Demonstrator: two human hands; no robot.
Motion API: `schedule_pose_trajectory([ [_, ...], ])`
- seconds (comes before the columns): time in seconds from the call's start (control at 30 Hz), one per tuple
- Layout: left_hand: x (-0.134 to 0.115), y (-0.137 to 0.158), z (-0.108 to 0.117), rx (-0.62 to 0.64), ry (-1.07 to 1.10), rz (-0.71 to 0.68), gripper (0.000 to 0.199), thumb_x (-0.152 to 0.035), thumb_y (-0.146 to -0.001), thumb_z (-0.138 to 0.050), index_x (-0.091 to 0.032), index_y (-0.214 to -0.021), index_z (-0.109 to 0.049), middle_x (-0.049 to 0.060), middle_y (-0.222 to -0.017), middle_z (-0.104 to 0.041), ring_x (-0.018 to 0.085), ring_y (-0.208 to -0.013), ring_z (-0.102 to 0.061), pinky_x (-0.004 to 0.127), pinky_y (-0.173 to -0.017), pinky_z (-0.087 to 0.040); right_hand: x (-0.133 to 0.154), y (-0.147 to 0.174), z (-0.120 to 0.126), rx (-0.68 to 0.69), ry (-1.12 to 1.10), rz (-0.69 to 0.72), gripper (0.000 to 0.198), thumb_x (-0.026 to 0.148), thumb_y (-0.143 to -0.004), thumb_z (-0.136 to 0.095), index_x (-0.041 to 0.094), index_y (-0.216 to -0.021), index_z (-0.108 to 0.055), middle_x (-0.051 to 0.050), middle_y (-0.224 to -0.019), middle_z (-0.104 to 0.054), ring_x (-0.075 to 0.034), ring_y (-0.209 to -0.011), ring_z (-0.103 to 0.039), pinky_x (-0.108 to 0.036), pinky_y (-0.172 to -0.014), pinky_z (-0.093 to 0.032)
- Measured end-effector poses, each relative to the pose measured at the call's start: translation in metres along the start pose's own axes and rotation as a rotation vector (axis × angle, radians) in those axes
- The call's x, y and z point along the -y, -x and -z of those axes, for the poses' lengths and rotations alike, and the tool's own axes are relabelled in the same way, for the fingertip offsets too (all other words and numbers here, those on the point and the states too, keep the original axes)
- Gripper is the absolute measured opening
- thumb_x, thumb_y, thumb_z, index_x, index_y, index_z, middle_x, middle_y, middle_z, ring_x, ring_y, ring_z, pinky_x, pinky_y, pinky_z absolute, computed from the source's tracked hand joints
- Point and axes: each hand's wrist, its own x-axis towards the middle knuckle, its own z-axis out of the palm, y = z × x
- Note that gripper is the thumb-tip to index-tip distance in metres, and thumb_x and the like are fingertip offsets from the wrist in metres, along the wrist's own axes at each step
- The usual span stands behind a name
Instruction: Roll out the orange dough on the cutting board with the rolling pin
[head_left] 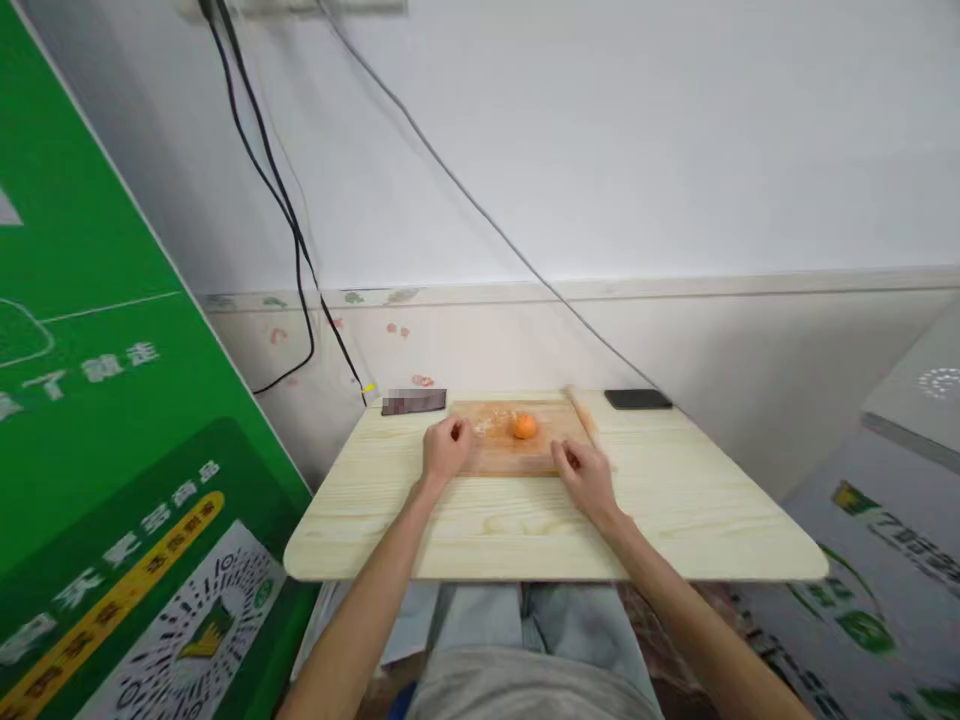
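Both forearms reach forward over the pale wooden table (675,500), angled inward, wrists low. The left hand (448,447) is curled into a loose fist, fingers folded together, at the left edge of the wooden cutting board (491,462); whether it touches the board I cannot tell. The right hand (583,472) is likewise loosely closed, over the board's near right corner, close to the wooden rolling pin (582,412); contact is unclear. Between the hands, slightly farther off, the orange ball (525,426) rests on the board.
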Motion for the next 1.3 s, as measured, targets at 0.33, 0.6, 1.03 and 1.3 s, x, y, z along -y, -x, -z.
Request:
schedule_pose_trajectory([
  [0.33, 0.0007, 0.0013, -0.0023, 0.025, -0.035, 0.005, 0.034, -0.028, -0.092, -0.052, -0.021, -0.060, -0.044, -0.005, -0.054, -0.044, 0.012, -0.055, -0.038, 0.028, -0.061, -0.026, -0.0059, 0.0025, -0.0036, 0.034, 0.020, -0.015, 0.047, 0.041, -0.103, -0.050, 0.024, -0.059, -0.041, 0.004, -0.051, -0.043, -0.012, -0.050, -0.043, -0.030, -0.057, -0.029],
  [0.6, 0.0033, 0.0010, -0.0026, 0.053, -0.040, 0.026, 0.035, -0.031, -0.093, -0.051, -0.021, -0.060, -0.043, -0.004, -0.055, -0.041, 0.012, -0.057, -0.038, 0.028, -0.061, -0.026, -0.0053, 0.0018, -0.0019, 0.036, 0.017, -0.025, 0.048, 0.041, -0.102, -0.051, 0.024, -0.059, -0.041, 0.004, -0.051, -0.043, -0.012, -0.050, -0.043, -0.030, -0.057, -0.030],
  [1.03, 0.0021, 0.0011, -0.0030, 0.033, -0.025, 0.010, 0.036, -0.030, -0.093, -0.052, -0.021, -0.059, -0.043, -0.005, -0.055, -0.040, 0.012, -0.056, -0.037, 0.029, -0.061, -0.024, -0.0030, 0.0012, -0.0008, 0.050, 0.023, -0.014, 0.048, 0.041, -0.102, -0.051, 0.024, -0.058, -0.039, 0.004, -0.051, -0.043, -0.012, -0.050, -0.042, -0.030, -0.057, -0.029],
  [1.3, 0.0017, 0.0014, -0.0023, 0.044, -0.014, 0.015, 0.036, -0.032, -0.093, -0.051, -0.021, -0.059, -0.041, -0.005, -0.055, -0.038, 0.012, -0.056, -0.036, 0.029, -0.061, -0.024, -0.0029, 0.0020, -0.0008, 0.054, 0.032, -0.011, 0.048, 0.041, -0.102, -0.050, 0.024, -0.058, -0.040, 0.004, -0.050, -0.044, -0.012, -0.050, -0.043, -0.030, -0.057, -0.029],
])
